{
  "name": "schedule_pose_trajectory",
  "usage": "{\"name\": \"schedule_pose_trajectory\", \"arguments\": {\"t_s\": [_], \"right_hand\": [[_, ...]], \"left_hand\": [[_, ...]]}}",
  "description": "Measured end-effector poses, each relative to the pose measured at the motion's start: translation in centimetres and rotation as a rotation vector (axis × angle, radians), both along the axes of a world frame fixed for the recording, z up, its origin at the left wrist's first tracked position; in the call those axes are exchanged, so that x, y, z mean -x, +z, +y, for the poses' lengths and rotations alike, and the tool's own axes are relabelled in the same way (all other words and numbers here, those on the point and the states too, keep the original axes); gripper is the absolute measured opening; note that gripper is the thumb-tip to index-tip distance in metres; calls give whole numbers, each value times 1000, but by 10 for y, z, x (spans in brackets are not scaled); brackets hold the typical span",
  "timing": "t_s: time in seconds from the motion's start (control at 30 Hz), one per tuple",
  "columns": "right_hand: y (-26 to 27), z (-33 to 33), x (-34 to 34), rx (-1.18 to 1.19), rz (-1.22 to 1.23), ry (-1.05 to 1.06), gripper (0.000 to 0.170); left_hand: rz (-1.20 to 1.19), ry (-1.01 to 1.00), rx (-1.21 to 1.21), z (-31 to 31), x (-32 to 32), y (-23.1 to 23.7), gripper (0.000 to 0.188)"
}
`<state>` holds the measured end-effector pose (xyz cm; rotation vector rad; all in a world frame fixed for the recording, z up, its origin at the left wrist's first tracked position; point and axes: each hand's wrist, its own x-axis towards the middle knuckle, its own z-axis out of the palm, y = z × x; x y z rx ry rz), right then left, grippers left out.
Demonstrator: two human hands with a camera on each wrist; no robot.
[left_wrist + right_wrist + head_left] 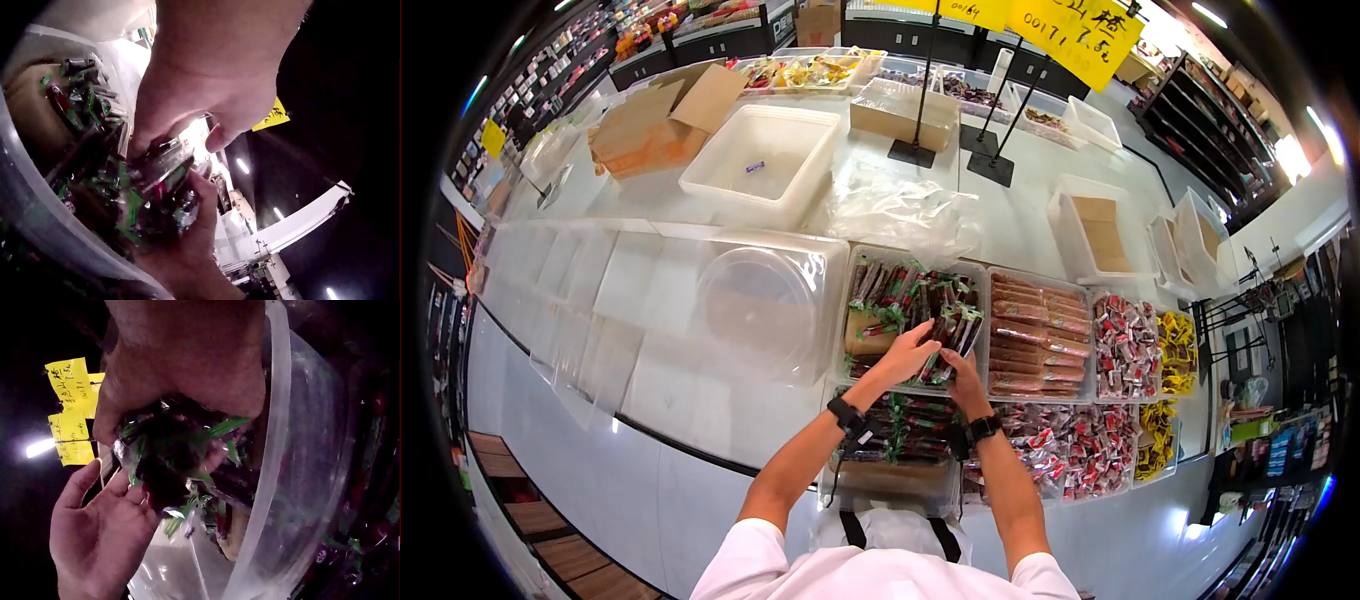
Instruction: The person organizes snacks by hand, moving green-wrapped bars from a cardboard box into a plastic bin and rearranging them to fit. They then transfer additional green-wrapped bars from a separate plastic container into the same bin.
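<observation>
Dark sticks in clear and green wrappers fill much of a clear bin, with brown card showing at its left side. Over this bin both hands meet. My left hand touches the packets with extended, slightly bent fingers; its thumb stands apart in the left wrist view. My right hand curls round several wrapped sticks at the bin's right side, and the right wrist view shows them bunched under that hand. Some fingertips are hidden among the wrappers.
Right of the bin are long brown packs and red-white packets. Another bin of dark sticks lies nearer the body. Beyond are crumpled plastic, a white tub and sign stands. A clear lid lies left.
</observation>
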<state>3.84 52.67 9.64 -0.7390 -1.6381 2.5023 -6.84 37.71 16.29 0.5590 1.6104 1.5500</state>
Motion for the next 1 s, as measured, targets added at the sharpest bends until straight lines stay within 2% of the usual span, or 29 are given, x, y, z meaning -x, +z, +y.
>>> {"name": "schedule_pose_trajectory", "arguments": {"t_s": [0.03, 0.07, 0.1, 0.17, 0.2, 0.23, 0.3, 0.33, 0.43, 0.47, 0.5, 0.57, 0.6, 0.63, 0.7, 0.73, 0.77, 0.83, 0.9, 0.97, 1.0], "right_hand": [[-13, 6, -3, -122, 16, 33, 73], [32, -1, 1, 272, 6, -36, 72], [32, -1, 1, 273, 7, -42, 72], [31, 0, 2, 209, 117, -38, 79], [30, 0, 3, 211, 118, -43, 79], [29, 1, 4, 26, 18, -77, 91], [30, 3, 7, -346, -180, -139, 117], [34, 9, 8, -531, -213, -76, 130], [-5, 23, 9, -666, -149, -16, 132], [9, 14, 7, -826, -260, -63, 124], [17, 11, 6, -826, -260, -64, 124], [35, 7, 7, -830, -131, 24, 111], [51, 1, 6, -887, -165, 7, 97], [60, -4, 4, -888, -165, 5, 97], [69, -7, 2, -974, -303, 71, 95], [59, -7, 1, -1121, -266, 64, 95], [49, -10, -1, -1126, -266, 63, 95], [37, -15, -2, -1350, -224, -21, 91], [48, -21, -4, -1368, -240, -9, 93], [57, -26, -3, -1376, -390, 37, 96], [59, -27, -2, -1377, -389, 35, 96]], "left_hand": [[66, 57, -11, 5, 2, -8, 64], [24, 26, -68, 10, 7, -26, 60], [24, 20, -67, 10, 7, -25, 60], [181, -16, 45, 11, 5, -19, 58], [166, 47, -40, 14, 3, -21, 51], [165, 43, -39, 14, 2, -22, 51], [224, 87, 142, 9, 1, 0, 41], [449, 95, 124, 8, 6, -29, 33], [540, 133, 177, -5, 15, -32, 26], [533, 194, 198, -7, 19, -30, 23], [534, 194, 199, -9, 23, -21, 23], [756, 441, 232, -12, 35, -5, 25], [892, 503, 324, -12, 46, -14, 37], [892, 502, 322, -10, 52, -25, 37], [1103, 559, 563, -3, 61, -26, 58], [971, 434, 652, -1, 67, -27, 81], [970, 436, 648, 2, 68, -27, 81], [940, 407, 880, 10, 72, -26, 91], [898, 398, 889, 11, 80, -28, 96], [853, 388, 900, 10, 86, -25, 102], [796, 333, 934, 10, 90, -21, 106]]}}
